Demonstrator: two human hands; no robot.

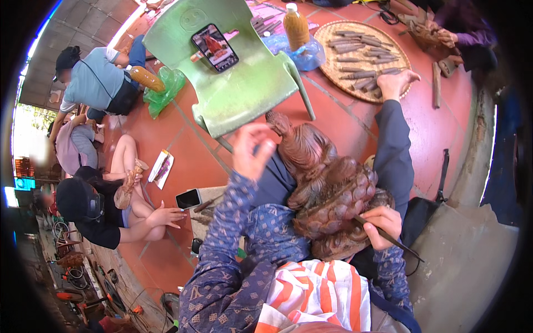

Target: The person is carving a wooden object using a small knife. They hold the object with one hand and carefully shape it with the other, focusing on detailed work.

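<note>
A brown carved wooden statue (308,150) of a seated robed figure lies tilted across my lap, its head pointing away and its petal-covered base (338,202) toward me. My right hand (383,226) is closed around a slim dark carving chisel (397,242). One end of the chisel meets the carved petals; the other sticks out to the right. My left hand (252,151) is raised beside the statue's head, somewhat blurred. Its fingers are apart and bent, with nothing seen in them.
Ahead stands a green plastic chair (244,83) with a phone (215,48) on it. A round woven tray (327,39) of several chisels lies by my bare foot (395,84). Another phone (189,198) is at my left, near a seated person (94,211) holding a carving. Bottles (296,28) stand farther off.
</note>
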